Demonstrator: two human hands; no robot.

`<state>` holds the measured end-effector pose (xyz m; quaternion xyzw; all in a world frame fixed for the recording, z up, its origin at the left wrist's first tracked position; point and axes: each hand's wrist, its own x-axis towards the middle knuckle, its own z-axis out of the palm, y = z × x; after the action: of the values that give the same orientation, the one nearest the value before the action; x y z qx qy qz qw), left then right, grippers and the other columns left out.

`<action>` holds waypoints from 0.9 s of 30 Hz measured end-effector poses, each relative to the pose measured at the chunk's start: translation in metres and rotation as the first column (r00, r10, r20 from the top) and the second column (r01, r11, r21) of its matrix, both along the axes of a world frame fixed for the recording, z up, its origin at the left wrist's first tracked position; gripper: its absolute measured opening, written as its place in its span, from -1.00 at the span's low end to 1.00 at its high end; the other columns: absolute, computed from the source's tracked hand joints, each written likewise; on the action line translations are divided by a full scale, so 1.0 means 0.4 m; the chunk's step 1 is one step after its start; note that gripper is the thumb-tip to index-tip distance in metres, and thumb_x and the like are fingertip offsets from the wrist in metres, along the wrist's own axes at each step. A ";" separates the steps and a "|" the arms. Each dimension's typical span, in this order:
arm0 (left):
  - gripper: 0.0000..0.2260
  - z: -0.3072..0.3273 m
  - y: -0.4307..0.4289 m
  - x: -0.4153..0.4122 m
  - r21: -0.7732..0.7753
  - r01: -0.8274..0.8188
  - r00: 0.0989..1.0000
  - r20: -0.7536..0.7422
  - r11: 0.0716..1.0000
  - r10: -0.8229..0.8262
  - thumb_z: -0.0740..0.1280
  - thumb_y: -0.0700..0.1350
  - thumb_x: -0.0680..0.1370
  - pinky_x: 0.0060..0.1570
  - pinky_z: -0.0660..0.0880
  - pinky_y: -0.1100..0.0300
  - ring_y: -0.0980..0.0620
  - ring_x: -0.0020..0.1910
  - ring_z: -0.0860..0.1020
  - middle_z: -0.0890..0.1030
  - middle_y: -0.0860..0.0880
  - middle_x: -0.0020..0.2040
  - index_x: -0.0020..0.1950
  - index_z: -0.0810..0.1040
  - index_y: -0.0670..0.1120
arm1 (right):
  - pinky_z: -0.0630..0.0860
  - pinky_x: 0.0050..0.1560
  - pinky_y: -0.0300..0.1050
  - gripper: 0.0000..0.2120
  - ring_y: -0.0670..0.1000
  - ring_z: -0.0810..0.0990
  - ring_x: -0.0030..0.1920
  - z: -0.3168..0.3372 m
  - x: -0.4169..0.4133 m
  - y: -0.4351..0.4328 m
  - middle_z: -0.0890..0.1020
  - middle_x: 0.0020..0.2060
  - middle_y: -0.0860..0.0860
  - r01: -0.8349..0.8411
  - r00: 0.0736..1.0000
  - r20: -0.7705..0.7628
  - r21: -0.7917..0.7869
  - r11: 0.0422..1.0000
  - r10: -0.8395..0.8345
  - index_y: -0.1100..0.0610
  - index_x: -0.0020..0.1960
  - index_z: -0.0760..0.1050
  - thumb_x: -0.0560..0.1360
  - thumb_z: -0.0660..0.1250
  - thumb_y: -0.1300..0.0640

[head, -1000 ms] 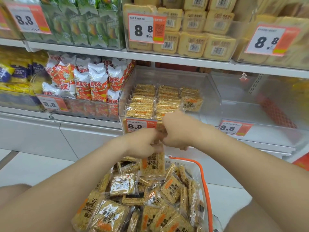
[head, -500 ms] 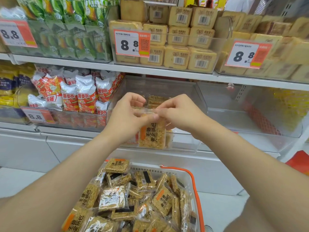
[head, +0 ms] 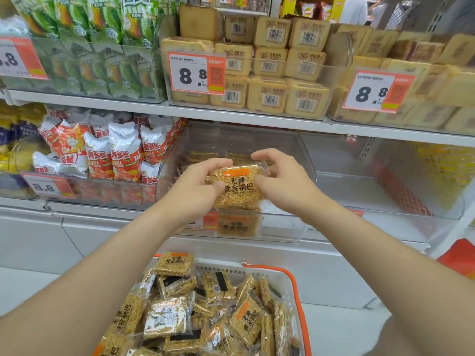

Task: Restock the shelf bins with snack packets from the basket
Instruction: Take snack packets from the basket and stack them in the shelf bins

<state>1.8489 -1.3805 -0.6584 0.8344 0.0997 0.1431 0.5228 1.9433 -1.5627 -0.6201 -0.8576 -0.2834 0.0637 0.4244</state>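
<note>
Snack packet [head: 237,187] is pinched at its sides by left hand [head: 198,186] and right hand [head: 280,181] at the bin [head: 282,227] front; the slick wrapper could slip and drop outside.

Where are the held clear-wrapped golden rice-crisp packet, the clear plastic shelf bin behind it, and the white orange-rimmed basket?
clear-wrapped golden rice-crisp packet [head: 237,187]: head view, middle of its printed face.
clear plastic shelf bin [head: 282,227]: head view, bare front wall.
white orange-rimmed basket [head: 298,301]: head view, orange right rim.
</note>
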 end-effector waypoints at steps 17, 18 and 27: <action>-0.78 -0.008 0.020 0.035 0.401 -0.095 0.995 0.022 0.911 0.094 0.41 -0.13 0.65 -0.05 0.52 0.32 0.18 -0.04 0.60 0.59 0.12 0.10 0.27 0.53 0.06 | 0.43 0.24 0.18 -0.82 0.10 0.55 0.14 -0.033 0.117 0.001 0.65 0.07 -0.11 0.118 0.838 0.545 -0.146 0.982 -0.019 -0.07 0.22 0.56 0.64 0.33 -0.01; -0.85 -0.014 0.025 0.035 0.448 -0.078 0.996 -0.002 0.890 0.089 0.40 -0.15 0.65 -0.11 0.49 0.38 0.18 -0.10 0.59 0.61 0.11 0.04 0.17 0.58 0.07 | 0.40 0.22 0.16 -0.81 0.13 0.53 0.15 -0.035 0.131 -0.003 0.64 0.10 -0.07 0.182 0.797 0.604 -0.200 0.963 -0.025 -0.04 0.25 0.53 0.65 0.31 0.00; -0.59 -0.072 -0.021 0.049 0.756 0.255 0.958 -0.284 0.602 -0.050 -0.01 0.20 0.74 0.52 0.14 -0.15 -0.04 0.62 0.14 0.25 0.08 0.61 0.54 0.33 0.11 | 0.29 -0.07 0.02 -0.79 0.21 0.56 0.07 -0.070 0.208 0.002 0.63 0.06 0.09 0.403 0.663 0.733 -0.519 0.754 0.150 0.08 0.25 0.45 0.63 0.34 0.15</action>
<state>1.8684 -1.3888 -0.6873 0.9945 0.0157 0.0276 0.0993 2.0267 -1.5621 -0.6482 -0.9170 -0.3249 -0.2268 -0.0450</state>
